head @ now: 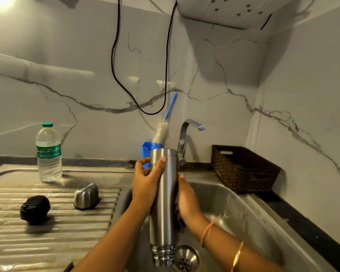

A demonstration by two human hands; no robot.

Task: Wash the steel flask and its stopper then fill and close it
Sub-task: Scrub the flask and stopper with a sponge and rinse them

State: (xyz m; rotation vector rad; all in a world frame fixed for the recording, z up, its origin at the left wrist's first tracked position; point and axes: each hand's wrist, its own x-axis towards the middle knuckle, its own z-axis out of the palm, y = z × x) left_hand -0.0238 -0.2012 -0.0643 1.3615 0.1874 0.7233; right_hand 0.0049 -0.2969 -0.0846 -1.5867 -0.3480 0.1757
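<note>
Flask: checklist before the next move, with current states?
1. Grip: left hand and right hand both hold the flask: ok.
2. Flask mouth down over the sink to drain: ok.
3. Flask upright for filling: not ok.
4. Stopper off the flask, lying on the drainboard left of the sink: ok.
5. Water from the tap: no stream visible, not ok.
6. Inside of flask clean: cannot tell.

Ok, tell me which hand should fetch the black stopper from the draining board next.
Left, probably. The stopper lies on the draining board, on the side of the left hand; the right hand is across the flask over the sink and could hold it alone.
</note>
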